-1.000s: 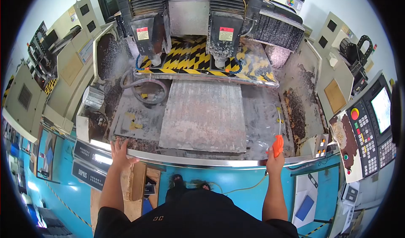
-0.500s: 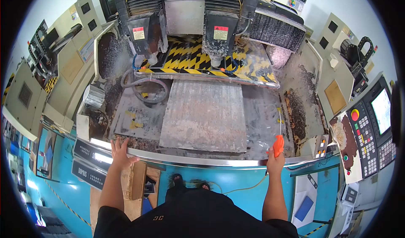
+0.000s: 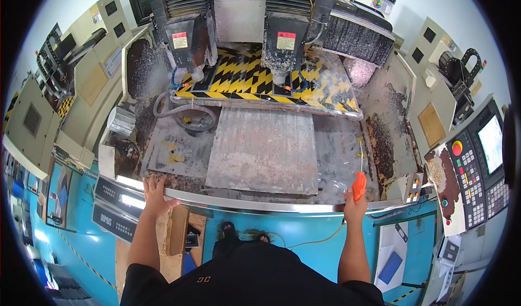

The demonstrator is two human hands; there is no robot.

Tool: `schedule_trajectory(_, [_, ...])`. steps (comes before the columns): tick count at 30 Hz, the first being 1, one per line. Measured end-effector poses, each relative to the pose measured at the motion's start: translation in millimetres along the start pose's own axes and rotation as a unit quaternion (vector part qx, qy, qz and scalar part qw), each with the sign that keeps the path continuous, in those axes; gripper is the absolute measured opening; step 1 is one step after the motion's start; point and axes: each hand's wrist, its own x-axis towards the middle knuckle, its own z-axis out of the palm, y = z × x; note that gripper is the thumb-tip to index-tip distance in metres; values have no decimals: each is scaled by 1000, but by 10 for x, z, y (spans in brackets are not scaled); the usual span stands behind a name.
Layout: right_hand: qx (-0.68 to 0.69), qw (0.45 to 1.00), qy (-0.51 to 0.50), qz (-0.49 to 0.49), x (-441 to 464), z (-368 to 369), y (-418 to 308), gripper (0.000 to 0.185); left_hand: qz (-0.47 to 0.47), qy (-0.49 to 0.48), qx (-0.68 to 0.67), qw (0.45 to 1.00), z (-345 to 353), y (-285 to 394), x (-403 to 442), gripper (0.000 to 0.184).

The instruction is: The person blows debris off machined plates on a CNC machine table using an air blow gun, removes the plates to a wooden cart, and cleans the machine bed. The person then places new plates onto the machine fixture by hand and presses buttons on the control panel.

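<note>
Fingers (image 3: 147, 190) spread, the left hand (image 3: 156, 203) seemingly braces on the rail (image 3: 260, 206) beneath. Those of the right hand (image 3: 355, 207) wrap an orange air gun (image 3: 360, 185), nozzle (image 3: 362, 158) ahead.

Orange gun (image 3: 359, 187) plastic; front rail (image 3: 260, 206) glossy metal; slab (image 3: 263, 153) matt, rough.

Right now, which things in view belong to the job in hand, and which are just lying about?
Seemingly in use:
orange-handled tool, in the right hand
machine's front rim, at the left hand

Probably just lying about:
brown box
blue object, lower right
DOMUS sign
</note>
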Motion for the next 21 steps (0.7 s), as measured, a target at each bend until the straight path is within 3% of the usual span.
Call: schedule_trajectory(21, [1,1000,5,10,4,15,-15,30,23,11,-1,1000,35,-54,20,103])
